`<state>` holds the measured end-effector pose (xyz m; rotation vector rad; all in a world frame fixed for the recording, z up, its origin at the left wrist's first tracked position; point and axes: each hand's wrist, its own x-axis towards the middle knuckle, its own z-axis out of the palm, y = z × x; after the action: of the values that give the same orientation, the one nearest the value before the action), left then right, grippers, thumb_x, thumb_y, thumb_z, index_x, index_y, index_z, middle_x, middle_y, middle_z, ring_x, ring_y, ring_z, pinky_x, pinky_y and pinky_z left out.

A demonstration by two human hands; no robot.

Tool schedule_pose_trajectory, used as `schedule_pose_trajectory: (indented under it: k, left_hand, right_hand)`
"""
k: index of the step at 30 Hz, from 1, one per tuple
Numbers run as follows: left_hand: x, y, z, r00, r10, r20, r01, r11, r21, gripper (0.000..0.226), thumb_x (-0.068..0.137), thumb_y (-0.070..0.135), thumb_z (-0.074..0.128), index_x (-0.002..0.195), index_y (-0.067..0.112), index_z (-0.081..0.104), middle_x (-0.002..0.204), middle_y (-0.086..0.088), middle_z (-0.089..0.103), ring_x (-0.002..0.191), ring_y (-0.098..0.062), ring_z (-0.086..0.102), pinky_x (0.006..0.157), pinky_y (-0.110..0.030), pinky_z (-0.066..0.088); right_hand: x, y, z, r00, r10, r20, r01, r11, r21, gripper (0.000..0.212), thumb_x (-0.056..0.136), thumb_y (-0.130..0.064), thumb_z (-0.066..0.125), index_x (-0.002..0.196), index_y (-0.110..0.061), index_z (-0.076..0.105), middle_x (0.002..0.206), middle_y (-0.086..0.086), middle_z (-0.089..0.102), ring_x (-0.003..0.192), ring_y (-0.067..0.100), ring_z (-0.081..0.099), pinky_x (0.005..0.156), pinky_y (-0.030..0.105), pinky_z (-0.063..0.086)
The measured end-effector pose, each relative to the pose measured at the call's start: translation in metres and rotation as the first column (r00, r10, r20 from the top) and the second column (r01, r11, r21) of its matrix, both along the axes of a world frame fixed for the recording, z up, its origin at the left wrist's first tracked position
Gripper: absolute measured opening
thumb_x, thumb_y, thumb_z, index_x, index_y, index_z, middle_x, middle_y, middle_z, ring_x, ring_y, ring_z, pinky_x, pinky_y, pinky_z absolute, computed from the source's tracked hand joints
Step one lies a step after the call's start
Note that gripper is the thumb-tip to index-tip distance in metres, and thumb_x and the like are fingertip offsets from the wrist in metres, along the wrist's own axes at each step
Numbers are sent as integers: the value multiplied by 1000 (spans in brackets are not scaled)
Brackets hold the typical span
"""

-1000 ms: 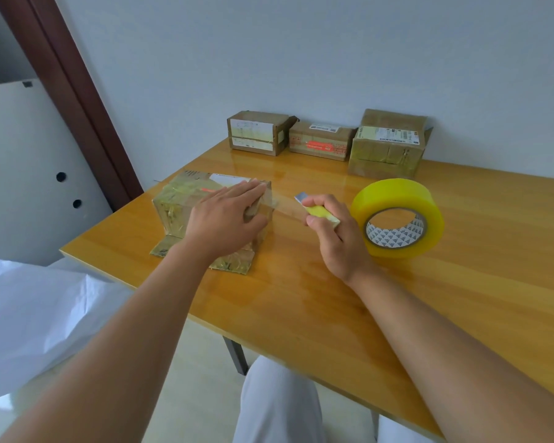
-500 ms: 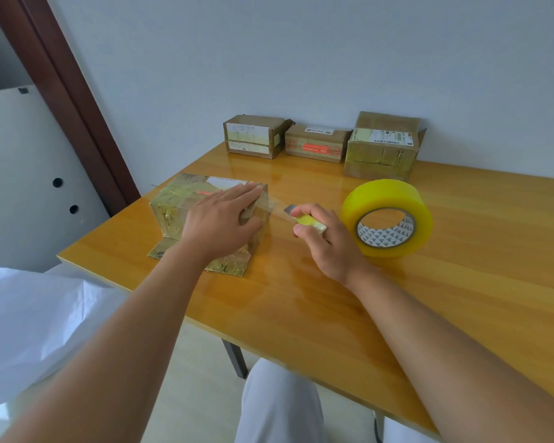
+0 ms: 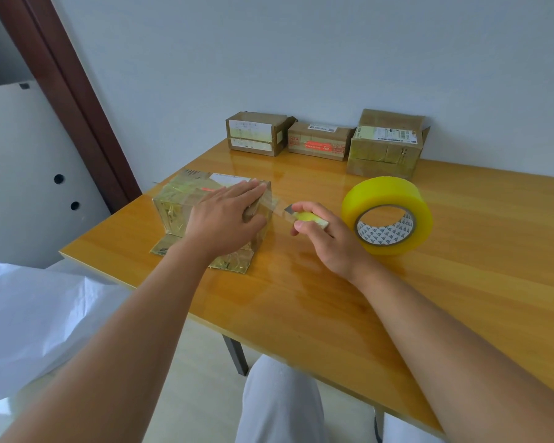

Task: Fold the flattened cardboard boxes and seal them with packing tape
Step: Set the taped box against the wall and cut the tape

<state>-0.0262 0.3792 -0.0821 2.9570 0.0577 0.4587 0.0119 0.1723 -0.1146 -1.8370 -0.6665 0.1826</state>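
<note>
A small cardboard box (image 3: 176,206), wrapped in old yellowish tape, stands near the table's left corner with its flaps spread on the tabletop. My left hand (image 3: 224,220) lies flat on the box's top and right edge, pressing it. A clear strip of tape (image 3: 277,207) runs from that edge toward the big yellow tape roll (image 3: 387,215), which stands on edge at the right. My right hand (image 3: 325,238) grips a yellow utility knife (image 3: 307,216), blade out, touching the strip just right of the box.
Three taped cardboard boxes (image 3: 256,133) (image 3: 319,141) (image 3: 386,143) line the wall at the back of the wooden table (image 3: 477,266). A white plastic bag (image 3: 36,318) lies off the table's left edge. A dark door frame (image 3: 74,100) stands at the left.
My right hand has moved the knife left, closer to the box, onto the tape strip. The left hand stays pressed on the box. The view has shifted slightly.
</note>
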Motion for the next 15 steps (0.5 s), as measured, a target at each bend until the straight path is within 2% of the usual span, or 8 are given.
schedule_pose_trajectory:
  k: [4, 7, 9, 10, 12, 13, 14, 15]
  left_hand:
    - [-1, 0, 0, 1000, -7, 6, 7, 1000, -6, 57, 96, 46, 42, 152, 42, 32, 159, 21, 27, 148, -9, 25, 119, -37, 25]
    - [-1, -1, 1, 1000, -5, 4, 5, 1000, -8, 57, 96, 46, 42, 152, 42, 32, 159, 21, 27, 148, -9, 25, 119, -37, 25]
    - [-1, -1, 1, 1000, -7, 7, 7, 1000, -5, 57, 96, 46, 43, 152, 42, 32, 159, 22, 27, 148, -9, 25, 119, -37, 25]
    - [-1, -1, 1, 1000, -7, 7, 7, 1000, -2, 57, 96, 46, 42, 152, 42, 32, 159, 22, 27, 148, -9, 25, 119, -37, 25]
    - [-1, -1, 1, 1000, -7, 2, 7, 1000, 2, 57, 96, 46, 42, 152, 42, 32, 159, 22, 27, 148, -9, 25, 119, -37, 25]
    - [-2, -1, 1, 1000, -7, -1, 7, 1000, 3, 57, 96, 47, 41, 152, 42, 31, 159, 22, 27, 148, -9, 25, 119, -38, 25]
    - [-2, -1, 1, 1000, -8, -4, 8, 1000, 3, 57, 96, 47, 41, 152, 42, 31, 159, 22, 27, 148, -9, 25, 119, -38, 25]
    - [-2, -1, 1, 1000, -8, -8, 8, 1000, 3, 58, 96, 47, 41, 152, 43, 31, 159, 22, 26, 148, -9, 24, 119, -38, 25]
  right_hand:
    - [-1, -2, 3, 1000, 21, 0, -21, 1000, 17, 20, 97, -36, 53, 117, -38, 56, 95, -10, 67, 80, -7, 54, 70, 11, 39]
    - [-2, -3, 5, 1000, 26, -9, -26, 1000, 2, 21, 100, -34, 52, 120, -33, 57, 94, -11, 68, 77, -7, 53, 70, 12, 39]
    - [-3, -2, 7, 999, 29, -31, -28, 999, 18, 29, 94, -40, 51, 121, -31, 58, 95, -9, 70, 81, 5, 56, 70, 15, 41]
    - [-4, -2, 8, 999, 31, -40, -30, 999, 22, 34, 90, -42, 50, 121, -30, 59, 96, -8, 71, 84, 18, 57, 72, 20, 43]
    - [-3, -4, 10, 998, 49, -40, -49, 999, 19, 38, 88, -41, 49, 122, -28, 60, 99, -5, 72, 92, 46, 55, 77, 39, 46]
    - [-3, -5, 11, 997, 66, -39, -66, 998, 19, 37, 89, -40, 49, 122, -28, 60, 100, -3, 72, 98, 53, 53, 78, 50, 45]
    - [-3, -6, 12, 996, 78, -44, -77, 997, 21, 36, 89, -38, 49, 121, -29, 60, 101, -2, 73, 103, 54, 52, 79, 53, 44]
    - [-2, -6, 11, 995, 91, -51, -90, 996, 17, 34, 89, -37, 49, 119, -30, 62, 102, -2, 73, 108, 50, 52, 81, 48, 41]
